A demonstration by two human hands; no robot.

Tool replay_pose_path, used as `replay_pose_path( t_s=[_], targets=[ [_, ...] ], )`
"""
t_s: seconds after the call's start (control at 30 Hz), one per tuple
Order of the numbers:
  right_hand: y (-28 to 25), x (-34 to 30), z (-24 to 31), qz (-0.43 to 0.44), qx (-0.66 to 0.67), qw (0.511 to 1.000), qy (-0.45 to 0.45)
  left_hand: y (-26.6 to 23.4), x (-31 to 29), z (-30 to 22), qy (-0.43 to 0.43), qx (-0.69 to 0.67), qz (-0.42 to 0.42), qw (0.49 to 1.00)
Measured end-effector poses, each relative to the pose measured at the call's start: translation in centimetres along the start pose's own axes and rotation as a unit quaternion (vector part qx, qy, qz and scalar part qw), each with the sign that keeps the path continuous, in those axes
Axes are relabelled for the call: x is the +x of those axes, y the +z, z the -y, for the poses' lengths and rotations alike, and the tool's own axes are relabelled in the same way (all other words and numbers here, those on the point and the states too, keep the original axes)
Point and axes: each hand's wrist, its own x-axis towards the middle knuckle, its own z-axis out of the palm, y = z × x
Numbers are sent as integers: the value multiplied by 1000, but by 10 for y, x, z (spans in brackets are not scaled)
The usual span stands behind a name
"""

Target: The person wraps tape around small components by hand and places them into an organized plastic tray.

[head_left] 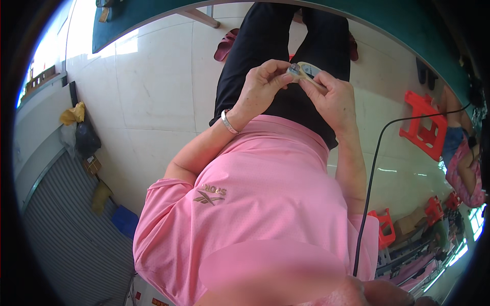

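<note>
Over my lap, both hands are close together on a small cream-coloured thing (310, 69) with a rounded end and a grey face inside its rim. It may be a roll of tape, but its kind is not plain. My left hand (266, 85), with a silver bracelet at the wrist, is closed in a pinch at a small greyish piece (293, 70) by the thing's left side. My right hand (332, 99) grips the cream thing between thumb and fingers. Fingers cover much of both.
A green table edge (148, 23) curves across the top. A black cable (376, 153) hangs at my right. Red plastic stools (422, 125) and another person (462, 163) are at the right. Bags (87, 137) and a blue bin (125, 219) stand by the grey shutter (71, 229) at left.
</note>
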Motion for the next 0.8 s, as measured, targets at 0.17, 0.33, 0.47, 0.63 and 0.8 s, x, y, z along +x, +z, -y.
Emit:
replay_pose_path(
  t_s=[0.17, 0.33, 0.47, 0.63, 0.8],
  targets=[
    [1, 6, -8, -7, 63, 998, 4, -2, -4, -7, 37, -33, 14, 999],
    [3, 10, -18, 15, 126, 992, 17, -12, -2, -10, 41, -36, 89, 995],
    [8, 10, -24, 45, 191, 980, 16, -16, -2, -14, 49, -50, 135, 988],
    [11, 9, -20, 42, 237, 970, 28, -13, -1, -30, 40, -75, 121, 989],
    [6, 10, -14, -1, 184, 983, 29, -12, 2, -25, 14, -144, 77, 987]
  ],
)
